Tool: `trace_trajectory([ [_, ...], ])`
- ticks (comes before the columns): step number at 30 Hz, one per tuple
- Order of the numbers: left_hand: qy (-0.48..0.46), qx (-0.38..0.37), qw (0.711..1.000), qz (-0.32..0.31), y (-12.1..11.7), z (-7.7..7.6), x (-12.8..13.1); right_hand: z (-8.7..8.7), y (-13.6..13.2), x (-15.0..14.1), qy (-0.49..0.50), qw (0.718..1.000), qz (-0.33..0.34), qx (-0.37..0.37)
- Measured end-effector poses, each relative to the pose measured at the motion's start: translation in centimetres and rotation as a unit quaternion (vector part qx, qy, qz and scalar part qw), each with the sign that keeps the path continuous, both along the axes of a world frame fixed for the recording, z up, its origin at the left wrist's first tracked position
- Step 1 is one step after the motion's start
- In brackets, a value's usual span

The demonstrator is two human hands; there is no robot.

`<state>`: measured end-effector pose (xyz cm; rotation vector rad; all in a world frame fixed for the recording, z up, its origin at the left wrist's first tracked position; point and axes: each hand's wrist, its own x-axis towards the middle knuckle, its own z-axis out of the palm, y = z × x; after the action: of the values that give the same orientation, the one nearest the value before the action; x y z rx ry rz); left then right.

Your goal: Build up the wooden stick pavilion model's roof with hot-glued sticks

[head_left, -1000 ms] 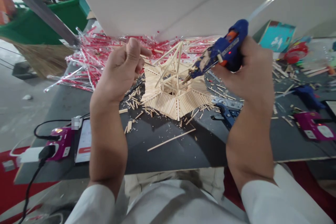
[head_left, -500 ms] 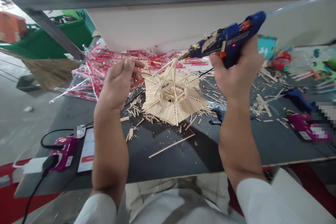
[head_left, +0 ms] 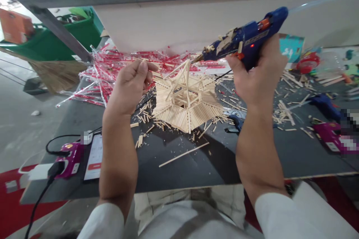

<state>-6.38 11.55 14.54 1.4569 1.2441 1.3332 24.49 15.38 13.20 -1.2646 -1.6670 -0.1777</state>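
Two bare hands work above a dark bench [head_left: 134,173], each sleeved in white at the wrist. The left hand [head_left: 129,87] has its grip pressed together, pinching a thin wooden stick [head_left: 138,59] between thumb and fingers, with part of the stick hidden by the fingers. The right hand [head_left: 254,71] wraps its grip around a blue hot glue gun [head_left: 241,43], which is held tilted with its nozzle pointing toward the top of the model. A clear glue stick [head_left: 316,2] runs from the back of the gun and is cut off at the frame edge. A small red light [head_left: 252,45] glows on the gun, but the writing on its silver label is too blurred to read.

The wooden stick model [head_left: 186,101], a many-sided base with a peaked frame, sits on the bench between the hands, touching neither. Loose sticks and shavings lie around it. A magenta power unit [head_left: 68,160] sits beside a phone [head_left: 93,157] showing a red button; its small text cannot be read. A second blue glue gun [head_left: 327,106] lies at the right, near a magenta unit [head_left: 331,136] that is partly hidden by a pixelated patch. Red-and-clear plastic wrappers [head_left: 109,78] are heaped beyond the model.
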Motion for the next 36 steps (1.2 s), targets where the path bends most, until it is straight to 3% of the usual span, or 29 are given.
trace_trajectory([
  [5,-0.008,0.0,1.0,-0.015,0.0,0.0,0.0,0.0,0.1,-0.1,0.009,1.0,0.025,0.003],
  [25,0.038,0.014,0.999,-0.012,-0.2,0.3,0.4,1.0,-0.9,-0.6,-0.006,0.999,-0.011,-0.031],
  [36,0.031,0.034,0.998,-0.038,-0.2,0.2,0.3,0.7,-0.5,-0.6,-0.014,0.999,-0.02,-0.042],
])
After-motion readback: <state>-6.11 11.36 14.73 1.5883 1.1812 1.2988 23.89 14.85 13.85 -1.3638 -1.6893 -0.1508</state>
